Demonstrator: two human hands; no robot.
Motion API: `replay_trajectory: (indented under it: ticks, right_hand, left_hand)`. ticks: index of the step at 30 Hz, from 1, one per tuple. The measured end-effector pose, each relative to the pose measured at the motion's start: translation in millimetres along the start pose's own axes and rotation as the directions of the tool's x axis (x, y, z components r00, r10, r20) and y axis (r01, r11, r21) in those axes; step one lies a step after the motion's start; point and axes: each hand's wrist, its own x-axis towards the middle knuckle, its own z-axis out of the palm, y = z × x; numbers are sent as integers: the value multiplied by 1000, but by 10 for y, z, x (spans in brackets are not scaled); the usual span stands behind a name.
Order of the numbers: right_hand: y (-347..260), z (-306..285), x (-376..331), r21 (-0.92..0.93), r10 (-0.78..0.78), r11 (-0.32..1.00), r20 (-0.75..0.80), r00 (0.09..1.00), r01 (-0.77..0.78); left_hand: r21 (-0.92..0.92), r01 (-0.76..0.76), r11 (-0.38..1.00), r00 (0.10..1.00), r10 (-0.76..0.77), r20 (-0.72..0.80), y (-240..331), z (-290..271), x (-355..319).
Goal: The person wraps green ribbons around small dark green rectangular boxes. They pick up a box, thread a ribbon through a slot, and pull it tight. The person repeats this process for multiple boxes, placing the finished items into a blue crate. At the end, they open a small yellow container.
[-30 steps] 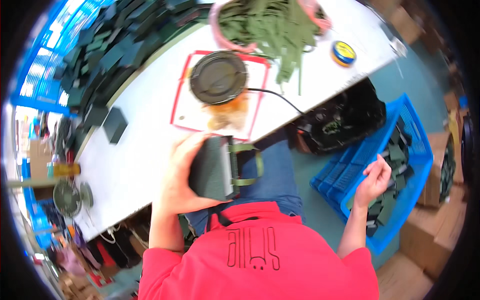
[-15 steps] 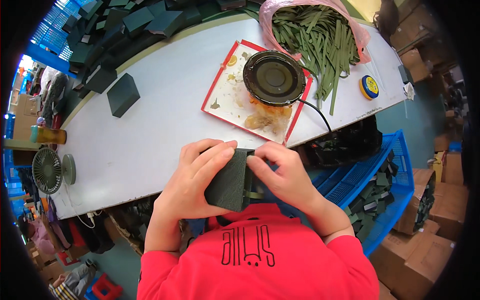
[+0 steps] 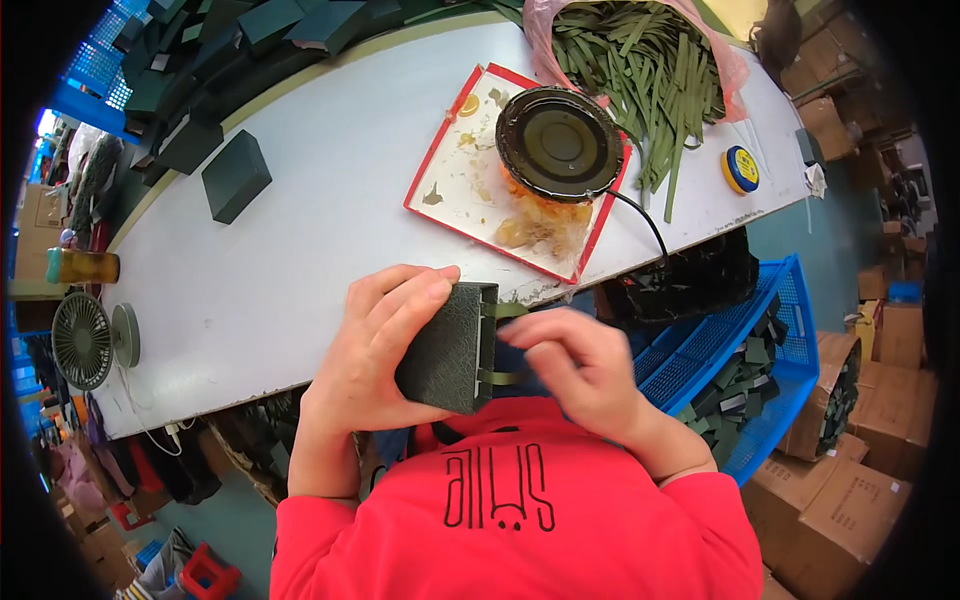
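My left hand (image 3: 375,345) is closed round a dark green box (image 3: 440,350) with a grained surface, held in front of my chest. From the box's right side two short olive ribbons stick out, an upper ribbon (image 3: 508,310) and a lower ribbon (image 3: 497,378). Just beside these ribbons is my right hand (image 3: 585,365), its fingers bent and its thumb apart from them. The fingertips are blurred, and I see nothing in them. A round dark heated pot (image 3: 558,145) with brown liquid stands beyond my hands on a red-rimmed white tray (image 3: 455,215), stained with amber residue.
A pink bag (image 3: 733,95) holds many olive ribbons (image 3: 650,60) at the back. A green box (image 3: 237,177) stands left on the white table (image 3: 300,260), near piled boxes. A round tin (image 3: 740,170), a small fan (image 3: 83,340) and a blue crate (image 3: 800,350) of green pieces surround me.
My right hand has come away from the box's upper right edge, moving right and slightly down. Both ribbons now show at the box's side. The left hand still holds the box, shifted slightly left.
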Motion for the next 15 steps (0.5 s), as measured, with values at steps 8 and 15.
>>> replay_trajectory:
  ticks: [8,15]
  right_hand:
    - [128,-57,-82,302,229,921,88,970,-245]
    - [448,-1141,76,161,127,987,-734,667,-11]
  left_hand:
    - [-43,29,999,999,-29,15,24,-23,-24]
    - [221,450,865,891,-418,-175,-140,-270,-339]
